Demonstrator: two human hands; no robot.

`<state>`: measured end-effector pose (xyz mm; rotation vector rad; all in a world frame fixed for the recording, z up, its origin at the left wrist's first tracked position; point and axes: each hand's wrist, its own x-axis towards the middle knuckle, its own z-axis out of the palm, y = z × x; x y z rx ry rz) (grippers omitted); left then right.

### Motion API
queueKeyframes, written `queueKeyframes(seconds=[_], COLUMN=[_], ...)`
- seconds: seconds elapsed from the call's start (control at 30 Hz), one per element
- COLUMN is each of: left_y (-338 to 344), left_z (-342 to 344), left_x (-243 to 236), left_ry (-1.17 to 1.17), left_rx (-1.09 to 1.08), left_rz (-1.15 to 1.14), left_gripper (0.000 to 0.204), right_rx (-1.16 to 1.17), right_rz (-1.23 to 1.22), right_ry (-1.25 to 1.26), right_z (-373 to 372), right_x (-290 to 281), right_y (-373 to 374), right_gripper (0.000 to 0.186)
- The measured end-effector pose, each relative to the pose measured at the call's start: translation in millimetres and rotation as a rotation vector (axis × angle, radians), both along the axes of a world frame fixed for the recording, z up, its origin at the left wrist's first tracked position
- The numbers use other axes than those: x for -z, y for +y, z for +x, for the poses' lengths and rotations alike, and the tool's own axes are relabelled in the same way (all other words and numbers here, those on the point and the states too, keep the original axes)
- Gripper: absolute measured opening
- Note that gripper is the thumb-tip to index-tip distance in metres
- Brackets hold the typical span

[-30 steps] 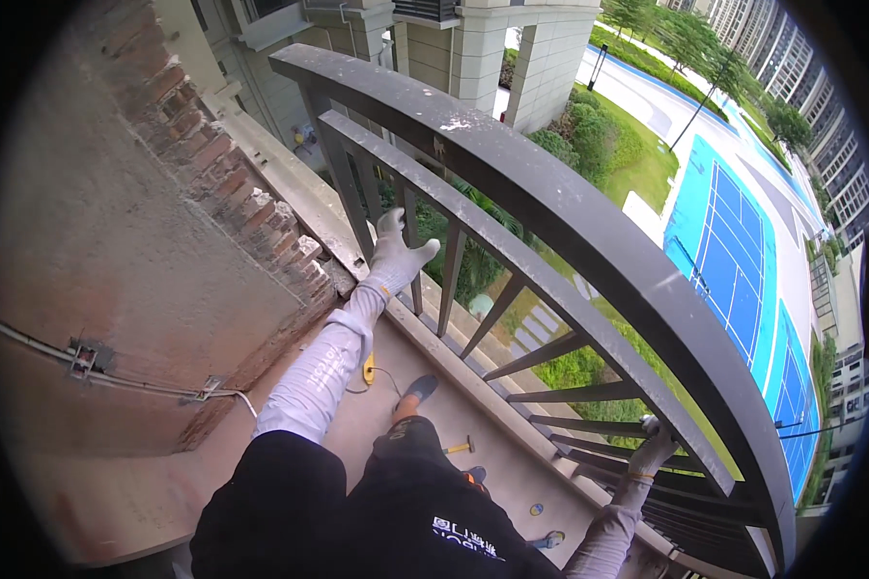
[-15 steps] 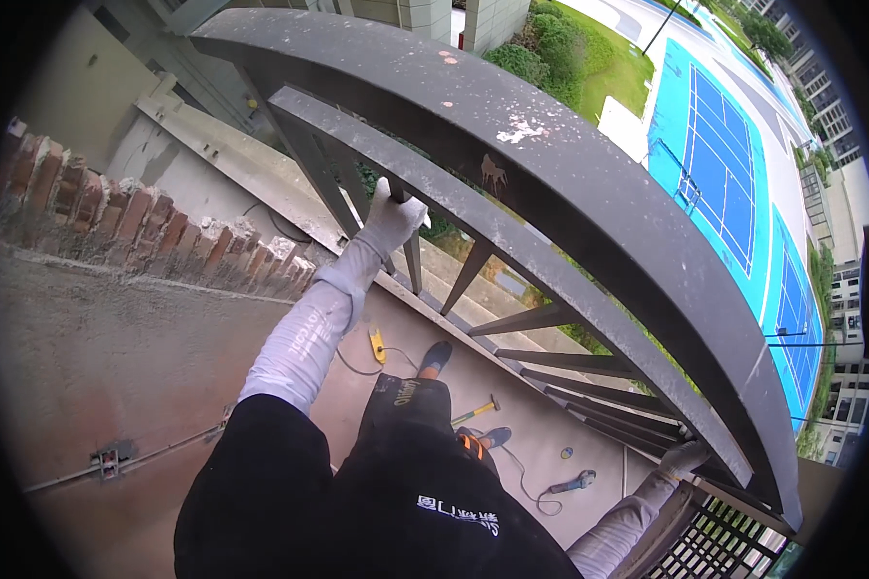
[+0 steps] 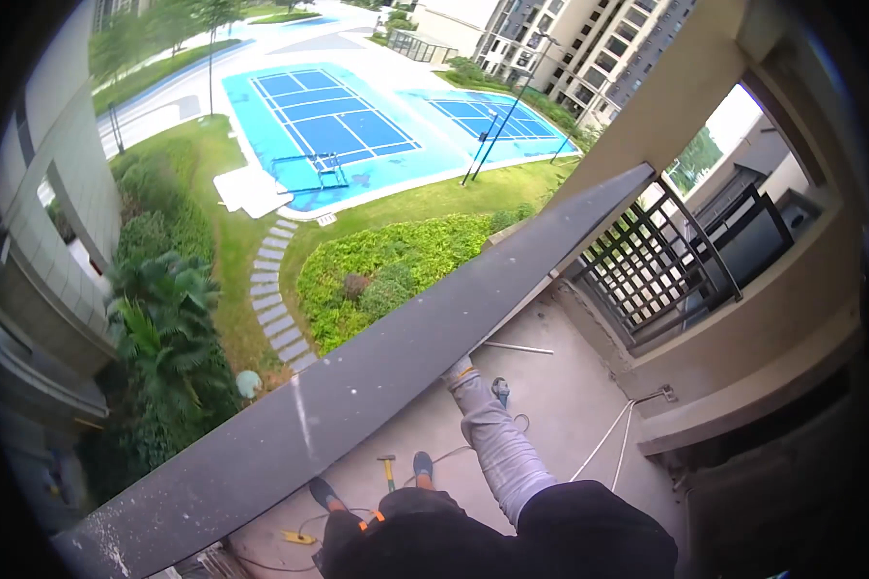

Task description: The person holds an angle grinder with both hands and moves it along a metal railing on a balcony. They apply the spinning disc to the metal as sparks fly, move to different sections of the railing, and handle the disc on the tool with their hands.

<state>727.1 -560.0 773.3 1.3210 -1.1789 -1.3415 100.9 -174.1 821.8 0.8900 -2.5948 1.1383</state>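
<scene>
A wide dark-grey metal railing, scuffed and spotted with pale marks, runs diagonally across the view from lower left to upper right. My right arm, in a light grey sleeve, reaches up to its near edge. There my gloved right hand holds the railing from below; the fingertips are hidden under the metal. My left hand is out of view, and the railing's bars are hidden beneath its broad top.
On the balcony floor lie a hammer, a yellow tool with a cord, an angle grinder and a thin rod. A black lattice grille stands at right. Beyond the railing, far below, are shrubs and blue courts.
My view has swung to the right and up. The railing's curved frame and bars now appear as one broad top surface. My left hand, earlier gripping a bar, has left the view.
</scene>
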Motion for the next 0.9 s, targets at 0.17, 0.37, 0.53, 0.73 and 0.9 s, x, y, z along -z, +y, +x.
queueKeyframes(seconds=[0.17,0.37,0.53,0.73,0.9], left_y=[-9.9,-65.6,-115.0,-155.1,-162.8], left_z=[-38.4,-34.0,-106.3,-108.5,-157.2], left_x=[-19.7,-22.8,-12.3,-38.1,-30.3], left_ry=[0.007,0.095,0.119,0.113,0.058], left_rx=[0.066,0.138,0.231,0.118,0.143], left_rz=[0.035,-0.032,-0.177,-0.092,-0.115], left_gripper=[0.029,0.035,0.042,0.044,0.043], right_rx=[-0.051,-0.013,0.072,0.213,0.326], right_rz=[0.005,0.145,-0.263,-0.219,-0.215], right_ry=[-0.036,-0.154,-0.282,-0.415,-0.476], right_z=[-6.4,-5.2,-37.8,12.4,6.7], right_x=[-10.6,-16.9,3.1,-73.3,-74.1], right_y=[3.5,-34.2,-35.3,-62.1,-46.2], right_gripper=[0.040,0.037,0.025,0.042,0.044])
